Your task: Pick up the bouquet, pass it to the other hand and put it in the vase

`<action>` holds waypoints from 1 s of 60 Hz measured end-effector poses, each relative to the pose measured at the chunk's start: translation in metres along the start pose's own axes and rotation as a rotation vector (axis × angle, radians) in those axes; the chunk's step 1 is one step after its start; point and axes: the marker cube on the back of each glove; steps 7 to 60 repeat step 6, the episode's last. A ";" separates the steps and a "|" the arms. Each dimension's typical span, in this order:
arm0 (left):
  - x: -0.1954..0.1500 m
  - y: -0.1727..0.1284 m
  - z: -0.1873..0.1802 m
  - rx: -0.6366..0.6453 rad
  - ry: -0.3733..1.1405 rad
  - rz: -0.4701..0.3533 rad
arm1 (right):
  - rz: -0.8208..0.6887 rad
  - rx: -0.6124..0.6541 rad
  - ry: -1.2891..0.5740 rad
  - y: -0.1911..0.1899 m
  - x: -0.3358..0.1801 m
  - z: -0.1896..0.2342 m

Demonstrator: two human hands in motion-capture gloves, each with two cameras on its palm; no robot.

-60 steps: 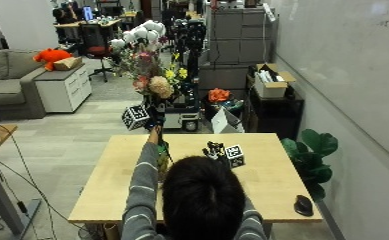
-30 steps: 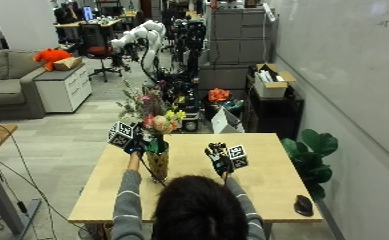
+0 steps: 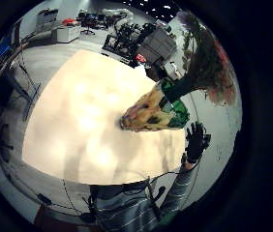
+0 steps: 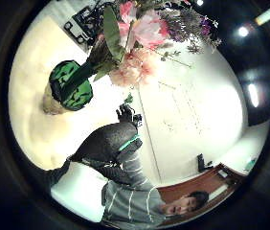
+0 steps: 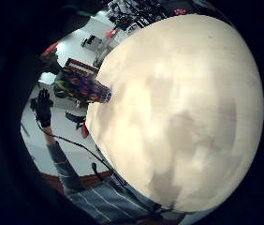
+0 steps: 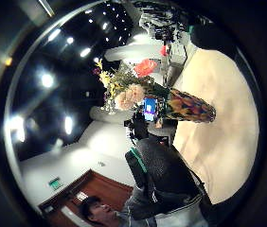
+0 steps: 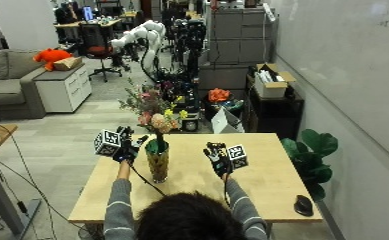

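Note:
The bouquet (image 7: 151,111) of pink, cream and yellow flowers stands upright with its stems in the patterned vase (image 7: 157,164) on the light wooden table (image 7: 267,175). My left hand (image 7: 127,145) hovers just left of the vase's mouth, fingers spread, touching nothing. My right hand (image 7: 216,157) is raised to the right of the vase, fingers straight, holding nothing. The left palm views show the vase (image 3: 148,113) with its green-lined mouth (image 4: 71,90), the flowers (image 4: 140,33) and the right hand (image 3: 195,141) beyond. From the right palm I see the vase (image 5: 83,89) and the left hand (image 5: 42,107).
A black mouse (image 7: 302,205) lies near the table's front right corner. A green potted plant (image 7: 312,150) stands off the table's right side. Robot arms and cabinets stand behind the far edge; a whiteboard wall runs along the right.
The bouquet came down from above the vase into it. My left hand has let go of the stems and moved slightly aside; my right hand stays raised beside the vase.

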 end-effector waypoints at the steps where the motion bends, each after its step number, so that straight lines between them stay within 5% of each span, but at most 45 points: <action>1: 0.000 0.001 -0.001 0.002 0.004 -0.003 | 0.049 -0.002 -0.013 0.003 0.003 0.002; 6: -0.004 0.002 -0.003 0.019 0.016 -0.014 | 0.177 0.061 0.146 0.008 0.022 -0.003; 60: -0.004 0.002 -0.003 0.019 0.016 -0.014 | 0.177 0.061 0.146 0.008 0.022 -0.003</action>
